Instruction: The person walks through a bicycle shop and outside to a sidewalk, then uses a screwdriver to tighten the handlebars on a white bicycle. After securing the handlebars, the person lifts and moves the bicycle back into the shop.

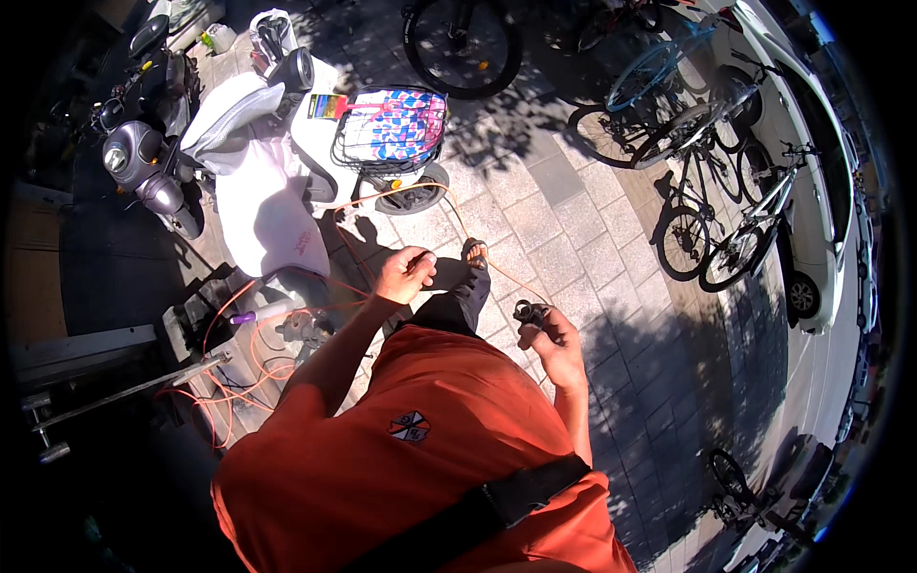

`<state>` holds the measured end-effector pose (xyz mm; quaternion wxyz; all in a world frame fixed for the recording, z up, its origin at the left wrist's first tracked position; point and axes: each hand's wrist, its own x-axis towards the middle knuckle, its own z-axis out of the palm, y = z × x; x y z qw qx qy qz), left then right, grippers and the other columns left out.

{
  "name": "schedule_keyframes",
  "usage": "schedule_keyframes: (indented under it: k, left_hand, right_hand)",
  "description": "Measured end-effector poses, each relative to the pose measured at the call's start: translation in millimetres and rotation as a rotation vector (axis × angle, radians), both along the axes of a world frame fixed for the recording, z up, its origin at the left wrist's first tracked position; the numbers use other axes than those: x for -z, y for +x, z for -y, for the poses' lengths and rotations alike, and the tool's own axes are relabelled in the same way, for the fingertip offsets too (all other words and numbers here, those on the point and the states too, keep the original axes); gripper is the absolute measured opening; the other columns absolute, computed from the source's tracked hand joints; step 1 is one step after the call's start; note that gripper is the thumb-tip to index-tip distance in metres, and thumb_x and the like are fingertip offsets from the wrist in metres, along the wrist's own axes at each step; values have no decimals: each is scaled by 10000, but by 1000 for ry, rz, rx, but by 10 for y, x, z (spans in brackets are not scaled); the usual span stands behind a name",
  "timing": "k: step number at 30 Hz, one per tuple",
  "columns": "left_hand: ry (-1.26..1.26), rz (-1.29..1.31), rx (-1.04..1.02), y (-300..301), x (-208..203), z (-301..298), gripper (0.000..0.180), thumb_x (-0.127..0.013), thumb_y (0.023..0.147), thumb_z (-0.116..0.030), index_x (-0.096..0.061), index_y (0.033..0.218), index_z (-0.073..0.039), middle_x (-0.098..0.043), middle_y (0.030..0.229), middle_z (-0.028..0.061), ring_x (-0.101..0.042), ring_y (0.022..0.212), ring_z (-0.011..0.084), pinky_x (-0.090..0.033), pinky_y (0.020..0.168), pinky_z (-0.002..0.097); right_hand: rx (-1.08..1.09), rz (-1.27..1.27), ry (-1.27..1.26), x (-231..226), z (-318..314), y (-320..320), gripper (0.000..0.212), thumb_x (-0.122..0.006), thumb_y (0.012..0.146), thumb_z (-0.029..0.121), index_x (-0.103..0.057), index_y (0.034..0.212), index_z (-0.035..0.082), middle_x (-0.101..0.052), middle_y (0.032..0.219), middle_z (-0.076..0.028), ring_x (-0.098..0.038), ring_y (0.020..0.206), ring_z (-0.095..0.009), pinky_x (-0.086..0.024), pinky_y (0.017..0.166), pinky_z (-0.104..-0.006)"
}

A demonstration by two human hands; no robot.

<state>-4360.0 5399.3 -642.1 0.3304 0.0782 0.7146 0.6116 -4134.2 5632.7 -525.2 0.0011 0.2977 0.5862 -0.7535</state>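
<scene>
My right hand (559, 351) is closed round a small black fitting (527, 312) with a rounded, ring-like end. A thin orange hose (505, 272) runs down to this hand from a loop above the paving. Farther left, my left hand (406, 276) is raised in front of my body with its fingers curled together. Whatever those fingers may hold is too small or hidden to make out. More of the orange hose lies in loose coils below and left of my left forearm, beside a purple-ended white tube (265, 311).
A white scooter with a wire basket (392, 129) stands ahead, a pale cover (263, 205) near it. At far left is a dark scooter (138, 153). Several bicycles (688, 229) and a white car (812, 191) line the right. My sandalled foot (475, 253) is on the paving (559, 234).
</scene>
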Motion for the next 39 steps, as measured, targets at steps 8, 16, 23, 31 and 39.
schedule_keyframes:
  k: [8, 16, 23, 31, 39]
  left_hand:
    - [140, -207, 78, -1786, -126, -1981, 212, -646, 1048, -184, -658, 1130, 11, -685, 912, 25, -643, 761, 91, -536, 706, 264]
    - [-224, -294, 126, -3244, -278, -2858, 284, -681, 1006, -284, -675, 1118, -24, -727, 939, 128, -713, 869, 227, -555, 795, 358]
    - [-390, -170, -211, -4364, -156, -3129, 432, -659, 998, -367, -670, 1243, -11, -738, 1092, 194, -726, 1021, 314, -562, 882, 411]
    - [-282, -116, -853, -5353, -115, -2763, 380, -664, 1023, -280, -630, 1254, 21, -728, 993, 111, -696, 878, 166, -557, 792, 325]
    - [-292, -53, -844, -7218, -193, -2406, 416, -688, 996, -352, -660, 1275, -45, -734, 1108, 178, -711, 1061, 254, -546, 937, 380]
  right_hand:
    - [-13, -9, 61, -211, -1702, -1859, 190, -704, 1017, 222, -674, 1005, 35, -662, 818, -15, -613, 700, -104, -490, 670, -265]
    - [10, -27, -88, 230, -3000, -3770, 158, -714, 978, 155, -689, 993, 0, -675, 819, -64, -618, 663, -151, -511, 623, -302]
    - [-325, -29, -82, 141, -3938, -6161, 190, -713, 977, 121, -700, 1089, -32, -689, 850, -61, -632, 690, -130, -522, 663, -274]
    - [-770, 47, 48, -81, -3887, -8875, 186, -697, 959, 116, -705, 1079, -25, -689, 861, -57, -625, 706, -123, -497, 669, -282]
    - [-772, 6, 28, -101, -2527, -10796, 224, -685, 995, 229, -689, 1065, 17, -637, 782, -40, -595, 669, -148, -466, 630, -298]
